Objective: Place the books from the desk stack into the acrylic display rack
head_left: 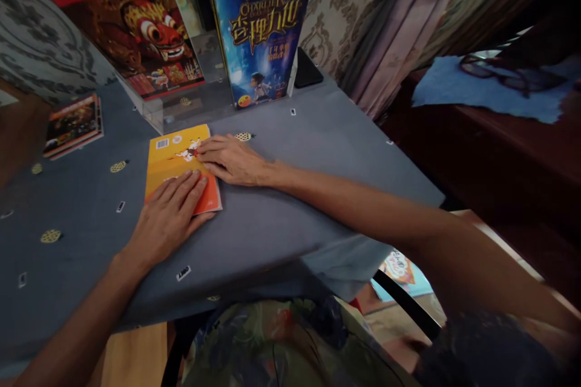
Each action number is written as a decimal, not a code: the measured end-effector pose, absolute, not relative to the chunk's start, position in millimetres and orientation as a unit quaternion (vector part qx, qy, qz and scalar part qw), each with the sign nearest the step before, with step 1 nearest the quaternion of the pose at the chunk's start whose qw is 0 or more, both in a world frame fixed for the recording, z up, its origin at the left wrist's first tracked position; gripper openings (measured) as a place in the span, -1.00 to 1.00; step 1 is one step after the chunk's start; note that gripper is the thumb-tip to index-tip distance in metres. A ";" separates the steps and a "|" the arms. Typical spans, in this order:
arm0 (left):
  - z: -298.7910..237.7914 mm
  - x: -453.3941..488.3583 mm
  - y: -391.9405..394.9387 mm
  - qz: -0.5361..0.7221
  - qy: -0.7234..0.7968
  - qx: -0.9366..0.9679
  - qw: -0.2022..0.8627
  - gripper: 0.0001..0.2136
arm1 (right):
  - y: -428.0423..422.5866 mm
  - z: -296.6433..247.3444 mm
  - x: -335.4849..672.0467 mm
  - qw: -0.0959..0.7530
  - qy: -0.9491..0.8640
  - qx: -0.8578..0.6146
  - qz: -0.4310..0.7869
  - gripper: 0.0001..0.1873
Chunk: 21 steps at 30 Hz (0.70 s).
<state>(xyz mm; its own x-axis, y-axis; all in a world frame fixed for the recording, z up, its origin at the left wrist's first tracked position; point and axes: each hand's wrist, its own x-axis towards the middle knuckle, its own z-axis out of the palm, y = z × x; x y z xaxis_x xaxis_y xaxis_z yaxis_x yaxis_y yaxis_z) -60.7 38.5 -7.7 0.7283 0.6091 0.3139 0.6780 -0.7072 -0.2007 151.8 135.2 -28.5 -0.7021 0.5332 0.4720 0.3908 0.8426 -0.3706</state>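
A thin yellow and orange book (170,160) lies closed on the grey-blue tablecloth, a barcode at its far left corner. Across its near half rests my left hand (170,214), flat, with the fingers stretched out and the thumb along the near edge. My right hand (233,160) reaches in from the right, its fingers extended over the book's right edge and the small printed figure on the cover. Neither hand is gripped around the book. The underside of the book is hidden.
Behind stand a blue-covered book (265,36) and a red magazine (136,24) in a clear acrylic holder (152,112). A black phone (308,68) lies beside them. More booklets (72,124) sit at the left. Eyeglasses (497,75) rest on a blue cloth (447,87) at the right.
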 end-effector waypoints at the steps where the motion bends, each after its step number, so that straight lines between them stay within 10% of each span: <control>1: -7.9 -60.4 38.5 -0.116 -0.350 -0.917 0.153 -0.45 | 132.6 -28.0 151.5 0.292 -0.917 -0.242 0.126 -0.69; 21: -10.2 -60.7 36.5 -0.110 -0.376 -0.910 0.133 -0.52 | 124.1 -22.9 153.1 0.278 -0.928 -0.214 0.130 -0.65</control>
